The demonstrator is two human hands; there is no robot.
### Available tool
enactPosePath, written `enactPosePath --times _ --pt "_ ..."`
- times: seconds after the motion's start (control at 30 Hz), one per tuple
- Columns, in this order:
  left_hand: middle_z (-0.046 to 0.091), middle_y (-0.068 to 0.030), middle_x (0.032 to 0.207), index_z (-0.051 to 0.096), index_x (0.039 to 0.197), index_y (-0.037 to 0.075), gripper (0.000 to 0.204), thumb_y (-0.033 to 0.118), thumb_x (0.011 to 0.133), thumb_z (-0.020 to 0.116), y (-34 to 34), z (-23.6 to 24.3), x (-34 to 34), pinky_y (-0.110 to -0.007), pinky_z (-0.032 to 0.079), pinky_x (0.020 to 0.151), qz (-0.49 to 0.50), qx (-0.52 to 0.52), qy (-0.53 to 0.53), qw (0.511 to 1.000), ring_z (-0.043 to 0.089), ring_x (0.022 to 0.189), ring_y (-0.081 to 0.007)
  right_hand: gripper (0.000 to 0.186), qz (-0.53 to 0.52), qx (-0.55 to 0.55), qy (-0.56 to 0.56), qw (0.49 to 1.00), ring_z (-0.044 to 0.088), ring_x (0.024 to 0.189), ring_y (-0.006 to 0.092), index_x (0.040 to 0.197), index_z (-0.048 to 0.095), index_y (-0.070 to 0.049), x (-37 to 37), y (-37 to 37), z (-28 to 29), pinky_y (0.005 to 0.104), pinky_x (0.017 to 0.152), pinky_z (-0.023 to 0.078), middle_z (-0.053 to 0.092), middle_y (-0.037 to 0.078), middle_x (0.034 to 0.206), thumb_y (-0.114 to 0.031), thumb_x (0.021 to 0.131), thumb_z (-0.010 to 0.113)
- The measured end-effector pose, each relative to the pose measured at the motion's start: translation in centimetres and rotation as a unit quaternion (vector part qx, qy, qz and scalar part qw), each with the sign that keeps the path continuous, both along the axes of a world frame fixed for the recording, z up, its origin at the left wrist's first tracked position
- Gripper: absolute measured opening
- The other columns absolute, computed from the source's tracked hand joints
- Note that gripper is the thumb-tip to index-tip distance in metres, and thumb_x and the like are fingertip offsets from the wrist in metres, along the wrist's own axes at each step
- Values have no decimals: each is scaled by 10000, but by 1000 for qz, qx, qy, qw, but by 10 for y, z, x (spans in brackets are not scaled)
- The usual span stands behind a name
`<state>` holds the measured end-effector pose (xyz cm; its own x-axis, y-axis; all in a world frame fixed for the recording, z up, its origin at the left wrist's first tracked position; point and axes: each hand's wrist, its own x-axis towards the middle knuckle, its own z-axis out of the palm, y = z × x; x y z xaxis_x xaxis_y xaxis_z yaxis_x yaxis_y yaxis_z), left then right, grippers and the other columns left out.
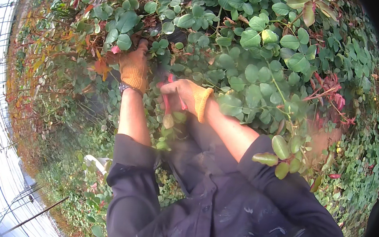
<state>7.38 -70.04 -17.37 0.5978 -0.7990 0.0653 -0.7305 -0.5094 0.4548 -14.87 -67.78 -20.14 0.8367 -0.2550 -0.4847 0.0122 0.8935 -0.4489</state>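
The fingers of the right hand (187, 94) clasp a red-handled tool (167, 104) amid foliage (251, 41), probably light, stiff, best gripped by its handles. The left hand's (135, 68) fingertips are hidden; I cannot tell their state.

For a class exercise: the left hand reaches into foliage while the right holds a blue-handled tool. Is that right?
Not blue: the head view shows the right hand holding a red-handled tool. The left hand reaches into foliage.
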Motion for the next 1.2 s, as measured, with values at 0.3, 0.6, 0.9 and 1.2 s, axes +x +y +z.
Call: enactPosePath --times 0.3,0.6,0.9,1.2 --pt "769 -173 1146 660 1364 8 566 453 1020 719 26 26 -51 -442 531 921 29 -43 85 995 709 1008 -321 349 -239 157 -87 954 758 941 312 1353 575 -25 -9 -9 -29 498 851 642 741 156 1071 -179 1048 644" --pt "719 -103 1269 587 1490 72 442 295 1116 668 124 0 -116 -324 565 708 230 -247 487 806 643 834 -126 566 -18 62 -147 987 763 1007 308 1472 526 101 -63 17 -13 472 946 624 742 166 1135 -229 1040 681" --pt "750 -43 918 673 1482 138 467 393 1091 656 202 -15 -158 -274 480 632 316 -158 426 833 572 673 -87 434 -34 215 -224 950 759 1093 358 1441 589 0 2 -3 -47 541 1003 611 750 189 1215 -211 1068 656" --pt "764 -89 1144 619 1498 20 459 209 1085 688 203 2 -145 -245 516 722 228 -307 393 836 618 745 -89 418 -72 264 -249 929 732 1139 385 1461 577 10 9 27 -51 563 1042 586 727 214 1256 -154 1078 608"
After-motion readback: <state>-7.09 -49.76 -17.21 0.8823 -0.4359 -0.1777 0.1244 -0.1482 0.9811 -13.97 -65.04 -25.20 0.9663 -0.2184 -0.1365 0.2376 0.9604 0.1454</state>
